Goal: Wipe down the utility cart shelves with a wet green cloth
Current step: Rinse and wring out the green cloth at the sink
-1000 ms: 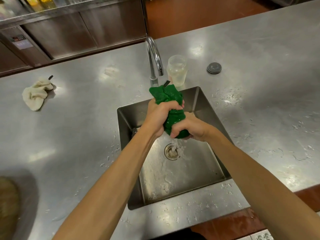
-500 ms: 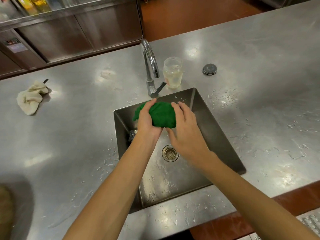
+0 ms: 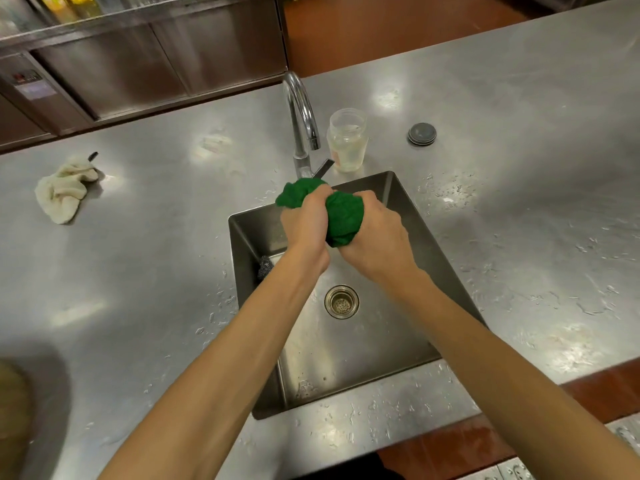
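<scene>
Head: left hand (image 3: 304,221), right hand (image 3: 378,239) grip green cloth (image 3: 344,216).

Faucet (image 3: 299,112) and jar (image 3: 347,140) crowd the far rim of the sink (image 3: 246,244), beyond my left hand (image 3: 304,223); room below inside it, sideways over the counter (image 3: 519,202).

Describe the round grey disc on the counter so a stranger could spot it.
Find the square steel sink and its curved chrome tap. Right of the tap stands a clear glass jar; farther right on the counter lies the small round dark grey disc, flat and dark, unlike the tall clear jar.
</scene>
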Motion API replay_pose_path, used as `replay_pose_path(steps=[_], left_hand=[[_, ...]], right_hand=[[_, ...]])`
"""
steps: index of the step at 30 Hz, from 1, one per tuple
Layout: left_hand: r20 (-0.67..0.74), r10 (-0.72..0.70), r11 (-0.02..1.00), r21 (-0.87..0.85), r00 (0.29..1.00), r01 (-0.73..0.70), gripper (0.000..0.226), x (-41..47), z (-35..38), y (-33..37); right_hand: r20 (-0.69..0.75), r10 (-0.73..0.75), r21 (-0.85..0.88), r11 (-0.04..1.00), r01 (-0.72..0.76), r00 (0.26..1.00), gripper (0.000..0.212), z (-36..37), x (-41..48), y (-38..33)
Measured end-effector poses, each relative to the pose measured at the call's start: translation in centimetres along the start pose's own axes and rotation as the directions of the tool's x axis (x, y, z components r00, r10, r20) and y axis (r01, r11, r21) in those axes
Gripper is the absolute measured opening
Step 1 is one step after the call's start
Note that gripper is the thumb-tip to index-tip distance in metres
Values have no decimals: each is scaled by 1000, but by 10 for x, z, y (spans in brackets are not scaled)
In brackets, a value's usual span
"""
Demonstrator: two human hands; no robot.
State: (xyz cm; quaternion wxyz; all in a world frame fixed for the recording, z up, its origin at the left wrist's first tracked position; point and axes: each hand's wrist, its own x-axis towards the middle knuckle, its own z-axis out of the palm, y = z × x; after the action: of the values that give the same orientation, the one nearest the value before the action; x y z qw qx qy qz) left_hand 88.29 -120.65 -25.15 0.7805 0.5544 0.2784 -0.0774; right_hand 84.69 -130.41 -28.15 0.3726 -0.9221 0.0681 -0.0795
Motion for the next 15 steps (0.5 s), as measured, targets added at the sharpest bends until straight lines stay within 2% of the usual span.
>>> replay_pose_path(steps=[1,2,4,6,7,11,15], left_hand=[[14,27,1000,8,1000,-28,23,-1,-1,3],[33,59,998,7,998,-59,27,-1,-3,5],[69,110,994,3,992,-110,26,3,-6,9],[103,175,984,9,979,-177,16,5,-8,13],[122,212,976,25,970,-216,14,6,-9,16],[245,307,936,94,919,-338,23,7,-15,19],[406,333,893,155,851,-424,25,6,-23,13]], right_hand=[[45,33,40,999,-35,998,50,1,3,-1],[78,8,18,1000,-10,997,47,3,6,-3],[152,-108,-93,988,123,983,34,6,12,-5],[236,-149,-40,986,163,960,21,3,17,-11],[271,-147,17,989,148,951,25,1,18,-14],[402,-104,262,965,-6,910,21,-1,16,-17],[535,-48,493,829,-265,844,22,3,0,-12]])
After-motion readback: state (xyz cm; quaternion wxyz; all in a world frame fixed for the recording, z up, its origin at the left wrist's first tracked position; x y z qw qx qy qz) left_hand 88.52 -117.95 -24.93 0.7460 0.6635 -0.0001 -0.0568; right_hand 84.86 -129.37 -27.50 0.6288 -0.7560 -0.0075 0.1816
